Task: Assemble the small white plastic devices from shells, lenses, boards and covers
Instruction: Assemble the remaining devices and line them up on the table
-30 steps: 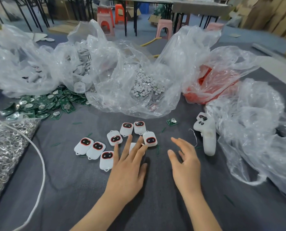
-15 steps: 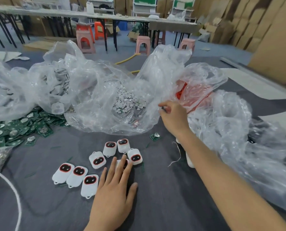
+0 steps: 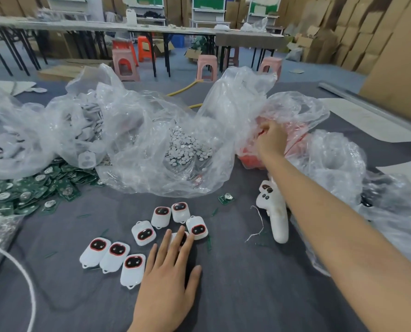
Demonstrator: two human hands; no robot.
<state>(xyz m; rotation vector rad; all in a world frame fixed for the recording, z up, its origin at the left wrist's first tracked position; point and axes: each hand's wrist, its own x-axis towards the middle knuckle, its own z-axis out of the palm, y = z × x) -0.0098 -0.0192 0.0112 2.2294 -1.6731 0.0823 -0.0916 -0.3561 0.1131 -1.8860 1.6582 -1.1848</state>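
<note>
Right hand (image 3: 270,140) moved deeper into crinkly plastic bag (image 3: 298,109); left hand (image 3: 167,279) flat.

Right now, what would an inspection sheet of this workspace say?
Surface: grey cloth with green snippets.
Job's things: eight shells, one under the left fingers; boards piled left; discs in a clear bag.
Clutter: crumpled bags, white controller, loose board.
Hands: left hand flat, fingers on a shell; right hand curled at the red bag, grip hidden.
Cables: white cord at left.
Surroundings: stools, tables, stacked boxes.
</note>
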